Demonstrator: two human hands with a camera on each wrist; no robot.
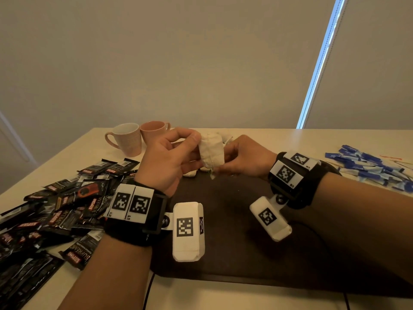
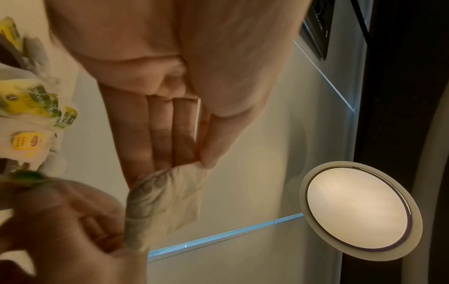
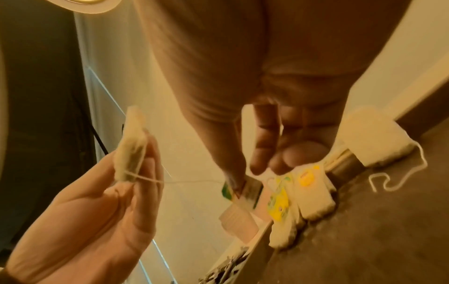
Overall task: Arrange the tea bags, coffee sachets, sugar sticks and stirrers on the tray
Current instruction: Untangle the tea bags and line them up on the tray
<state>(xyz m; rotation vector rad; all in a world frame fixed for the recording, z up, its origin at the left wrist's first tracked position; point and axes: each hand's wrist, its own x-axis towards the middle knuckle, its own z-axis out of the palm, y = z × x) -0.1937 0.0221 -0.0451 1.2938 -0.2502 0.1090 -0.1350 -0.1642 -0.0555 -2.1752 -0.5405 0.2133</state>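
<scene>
Left hand pinches the upper end of a white tea bag between thumb and fingers, holding it up at frame centre above the far edge of the dark tray. Right hand, just right of centre, pinches the bag's green paper tag between thumb and forefinger; the right wrist view shows a thin string running from that tag across to the held bag and looped around its lower end.

Judgement: the step in hand is freeing or tidying the string before the bag is laid down. To do it well, the string should be drawn gently so the paper does not tear, then the bag set flat with its tag tucked alongside the other tea bags, which lie at the tray's far edge. A loose string from one of them lies curled on the tray surface in the right wrist view and could snag.

Edges and room: the tray is largely bare in the lower centre of the head view, under the two wrists, giving open space to lower both hands. Coffee sachets are heaped on the table at lower left, some lying close against the tray's left edge. Blue sugar sticks lie at the right, apart from the tray. Two mugs stand at upper left of the table, behind the left hand. Stirrers cannot be clearly made out.
</scene>
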